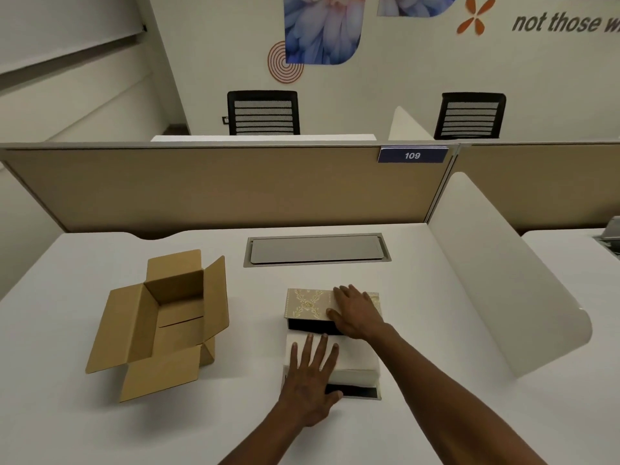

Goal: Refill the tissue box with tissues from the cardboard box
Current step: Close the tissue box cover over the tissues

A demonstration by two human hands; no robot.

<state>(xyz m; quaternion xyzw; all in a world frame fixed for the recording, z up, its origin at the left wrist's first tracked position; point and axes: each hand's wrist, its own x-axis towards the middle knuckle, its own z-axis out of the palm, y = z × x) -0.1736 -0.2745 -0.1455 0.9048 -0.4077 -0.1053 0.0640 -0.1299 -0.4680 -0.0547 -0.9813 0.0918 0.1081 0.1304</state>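
Note:
A brown cardboard box [161,327] stands open on the white desk at the left, its flaps spread and its inside bare. To its right lies a gold patterned tissue box lid [307,305] with a dark inside edge showing beneath it. My right hand [357,313] grips the lid's right part, thumb on its near edge. In front of the lid a white stack of tissues [355,359] sits in the dark box base [360,392]. My left hand [312,377] lies flat on the stack, fingers spread.
A grey cable hatch [317,250] is set into the desk behind the tissue box. A tan partition [218,189] closes the back, a white curved divider [510,290] the right side. Two black chairs stand beyond.

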